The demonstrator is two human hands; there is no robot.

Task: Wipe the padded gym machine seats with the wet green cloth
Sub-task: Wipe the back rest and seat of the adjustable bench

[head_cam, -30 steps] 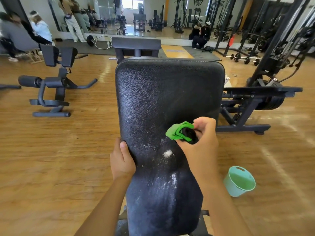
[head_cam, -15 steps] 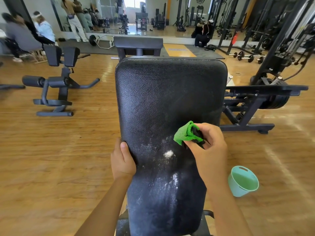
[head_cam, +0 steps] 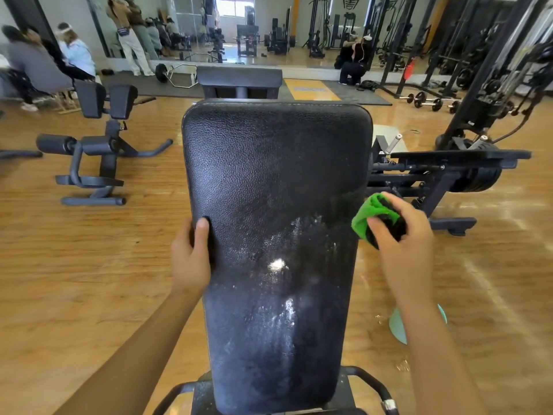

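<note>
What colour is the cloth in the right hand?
The cloth is bright green with a black part; head view, held by the right hand.

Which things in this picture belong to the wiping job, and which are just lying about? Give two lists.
Job: padded seat; green cloth, gripped by the right hand; left hand, gripping the seat's edge; probably the teal bucket.
Lying about: grey floor machine; dumbbells; hex bar.

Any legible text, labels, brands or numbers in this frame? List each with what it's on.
None legible.
The wall emblem: a logo shape, no letters readable.
The marking on the yellow floor strip: blurred, unreadable.
On the black pad and green cloth: no print visible.
</note>
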